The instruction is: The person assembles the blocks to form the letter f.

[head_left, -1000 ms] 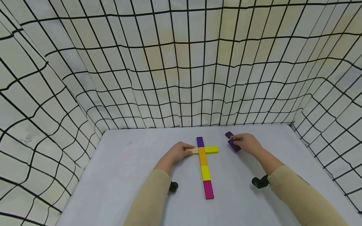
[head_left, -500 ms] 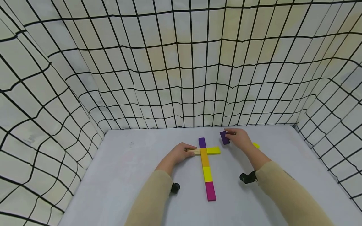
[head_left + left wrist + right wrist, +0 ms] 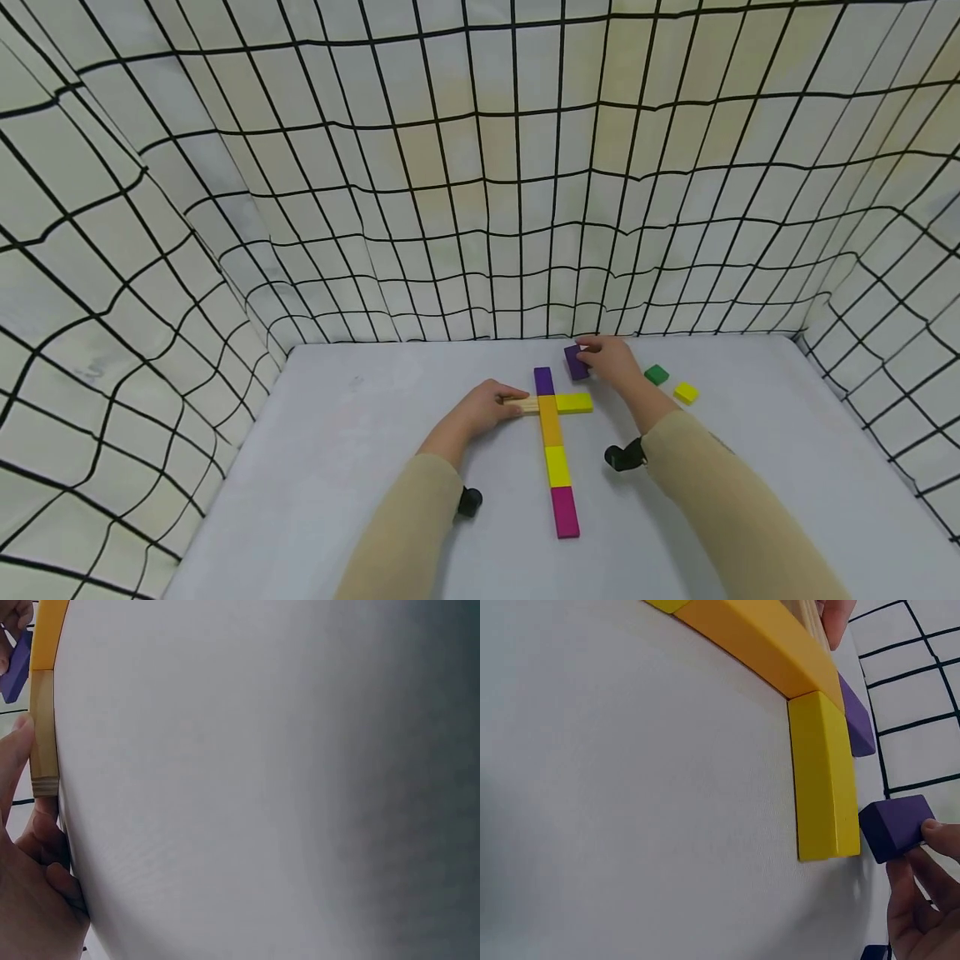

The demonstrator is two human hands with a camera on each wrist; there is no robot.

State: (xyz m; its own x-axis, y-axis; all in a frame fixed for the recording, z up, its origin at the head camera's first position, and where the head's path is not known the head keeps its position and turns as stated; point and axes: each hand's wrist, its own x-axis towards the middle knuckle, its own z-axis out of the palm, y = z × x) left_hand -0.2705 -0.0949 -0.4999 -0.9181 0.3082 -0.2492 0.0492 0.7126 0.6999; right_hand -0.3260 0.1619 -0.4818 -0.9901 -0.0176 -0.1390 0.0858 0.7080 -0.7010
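A cross of flat blocks lies on the white table. Down its length run a purple block (image 3: 543, 381), an orange block (image 3: 550, 420), a yellow block (image 3: 557, 466) and a magenta block (image 3: 566, 512). Another yellow block (image 3: 573, 403) forms the right arm, a plain wooden block (image 3: 529, 405) the left. My left hand (image 3: 483, 408) pinches the wooden block's outer end between thumb and fingers. Beyond the cross, slightly to its right, my right hand (image 3: 611, 362) pinches a second purple block (image 3: 900, 825), tilted and apart from the cross in the right wrist view.
A green block (image 3: 656, 374) and a small yellow block (image 3: 686, 392) lie right of my right forearm. Black netting (image 3: 480, 179) surrounds the table at the back and both sides. A dark blue corner (image 3: 874, 952) shows at the right wrist view's lower edge.
My right hand has carried the purple block leftward, toward the top of the cross. The green and small yellow blocks have come into sight behind it. My left hand stays at the wooden block.
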